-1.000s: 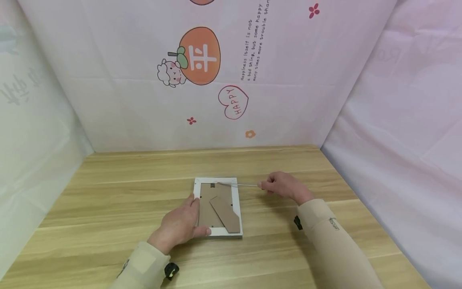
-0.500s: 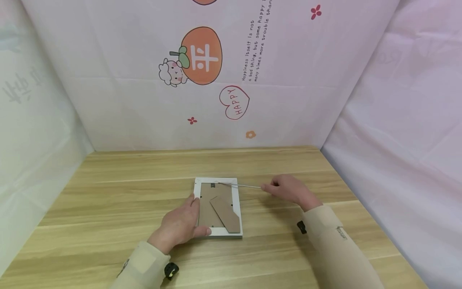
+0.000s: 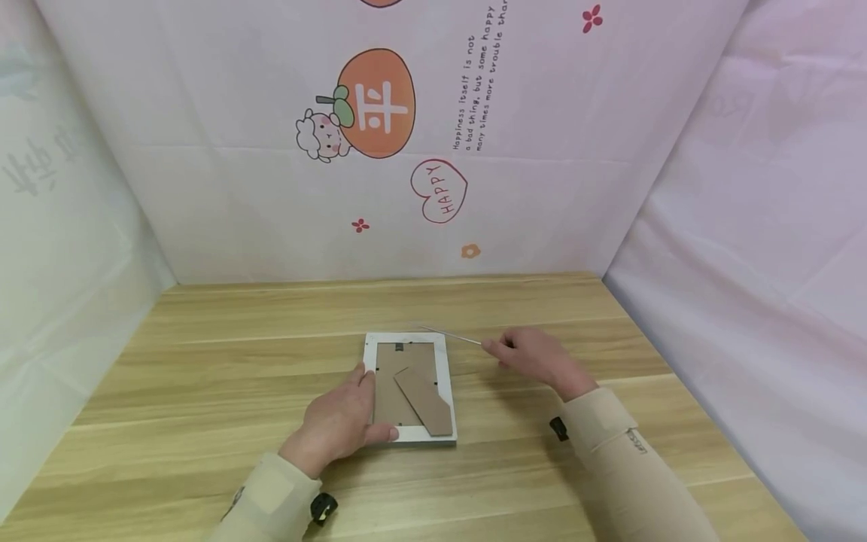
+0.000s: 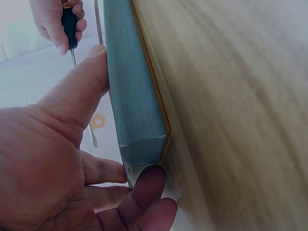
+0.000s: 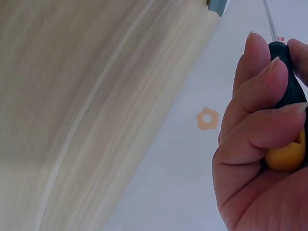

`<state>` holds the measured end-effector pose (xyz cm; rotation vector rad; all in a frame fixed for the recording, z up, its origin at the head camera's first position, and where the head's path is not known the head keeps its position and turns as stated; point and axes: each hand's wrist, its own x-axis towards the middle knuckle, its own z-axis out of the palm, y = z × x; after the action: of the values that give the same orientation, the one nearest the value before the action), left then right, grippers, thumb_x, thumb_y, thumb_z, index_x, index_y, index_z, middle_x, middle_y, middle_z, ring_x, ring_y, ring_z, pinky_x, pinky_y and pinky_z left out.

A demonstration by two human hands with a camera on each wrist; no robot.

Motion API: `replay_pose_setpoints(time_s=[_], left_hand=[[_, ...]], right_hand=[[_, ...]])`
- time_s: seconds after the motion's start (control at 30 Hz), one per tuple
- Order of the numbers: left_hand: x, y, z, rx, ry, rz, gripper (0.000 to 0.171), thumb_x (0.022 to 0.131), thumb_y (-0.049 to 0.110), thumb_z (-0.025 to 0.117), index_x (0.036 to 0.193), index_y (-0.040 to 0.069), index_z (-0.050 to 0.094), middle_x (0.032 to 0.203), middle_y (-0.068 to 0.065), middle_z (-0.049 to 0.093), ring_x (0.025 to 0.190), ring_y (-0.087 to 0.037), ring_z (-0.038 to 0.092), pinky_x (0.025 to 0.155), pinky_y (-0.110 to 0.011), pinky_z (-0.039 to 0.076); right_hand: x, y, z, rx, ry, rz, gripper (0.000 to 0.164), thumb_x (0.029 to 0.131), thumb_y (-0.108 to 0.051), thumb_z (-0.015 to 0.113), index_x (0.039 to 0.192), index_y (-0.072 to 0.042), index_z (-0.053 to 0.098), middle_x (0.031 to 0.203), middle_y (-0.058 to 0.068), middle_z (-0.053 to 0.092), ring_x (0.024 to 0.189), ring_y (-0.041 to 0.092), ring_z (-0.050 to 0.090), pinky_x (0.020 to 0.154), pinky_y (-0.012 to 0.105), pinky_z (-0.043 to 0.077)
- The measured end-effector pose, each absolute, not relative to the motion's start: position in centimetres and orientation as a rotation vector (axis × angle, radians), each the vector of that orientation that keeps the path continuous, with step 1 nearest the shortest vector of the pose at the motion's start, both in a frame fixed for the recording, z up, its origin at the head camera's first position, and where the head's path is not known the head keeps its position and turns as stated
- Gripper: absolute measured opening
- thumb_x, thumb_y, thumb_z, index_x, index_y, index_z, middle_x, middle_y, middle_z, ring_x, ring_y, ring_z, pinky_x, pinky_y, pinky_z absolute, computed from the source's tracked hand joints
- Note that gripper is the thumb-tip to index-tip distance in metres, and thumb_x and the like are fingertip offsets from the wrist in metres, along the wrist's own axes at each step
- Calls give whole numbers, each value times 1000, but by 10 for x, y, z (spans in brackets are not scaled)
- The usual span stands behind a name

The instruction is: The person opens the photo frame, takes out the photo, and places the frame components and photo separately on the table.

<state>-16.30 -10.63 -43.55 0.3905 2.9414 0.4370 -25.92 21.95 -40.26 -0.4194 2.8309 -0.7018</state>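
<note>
A white picture frame (image 3: 443, 369) lies face down on the wooden table, its brown backing board (image 3: 389, 391) and slanted easel leg (image 3: 428, 405) showing. Small dark tabs sit along the backing's edges. My left hand (image 3: 335, 421) grips the near left corner, thumb on the near edge and fingers along the left side; the left wrist view shows the frame's pale bluish side (image 4: 134, 86). In my right hand (image 3: 538, 361) is a screwdriver (image 5: 292, 86) with a dark and yellow handle. Its thin shaft (image 3: 460, 336) points left, with the tip around the frame's far edge, apart from the backing.
The wood-grain table (image 3: 237, 339) extends around the frame on all sides. A printed white cloth (image 3: 271, 218) stands behind it, and pale cloth walls close in the left and right sides.
The screwdriver's tip has come away from the backing's far edge and shifted toward the frame's far side. My right hand has moved slightly left; the left hand and frame stay nearly still.
</note>
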Motion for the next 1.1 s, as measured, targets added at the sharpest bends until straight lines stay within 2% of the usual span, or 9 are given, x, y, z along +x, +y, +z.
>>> replay_pose_setpoints(time_s=[0.17, 0.37, 0.77, 1.1], left_hand=[[-163, -104, -436, 383, 2950, 427, 105, 75, 65, 70, 145, -6, 38, 156, -25, 30, 113, -35, 59, 52, -35, 49], [-163, -105, -436, 395, 2962, 428, 104, 75, 65, 70, 144, -7, 38, 155, -26, 31, 111, -36, 59, 53, -36, 51], [-163, -106, -437, 404, 2963, 445, 105, 75, 65, 70, 145, -7, 38, 155, -26, 30, 110, -36, 60, 50, -34, 48], [-163, -106, -437, 394, 2959, 441, 105, 75, 64, 71, 145, -7, 37, 155, -26, 30, 111, -36, 59, 54, -37, 51]], right_hand=[[-258, 214, -403, -418, 2840, -700, 50, 93, -60, 50, 85, -13, 65, 81, 2, 67, 67, 16, 55, 60, 35, 46], [-256, 211, -400, -452, 2915, -638, 41, 91, -58, 55, 77, -19, 62, 72, -4, 58, 63, 16, 51, 57, 34, 43], [-251, 209, -390, -513, 2991, -511, 37, 89, -57, 58, 79, -22, 62, 74, -8, 60, 64, 13, 52, 59, 33, 44], [-252, 208, -390, -515, 3029, -441, 35, 89, -57, 58, 82, -23, 62, 74, -9, 60, 63, 12, 51, 58, 33, 44]])
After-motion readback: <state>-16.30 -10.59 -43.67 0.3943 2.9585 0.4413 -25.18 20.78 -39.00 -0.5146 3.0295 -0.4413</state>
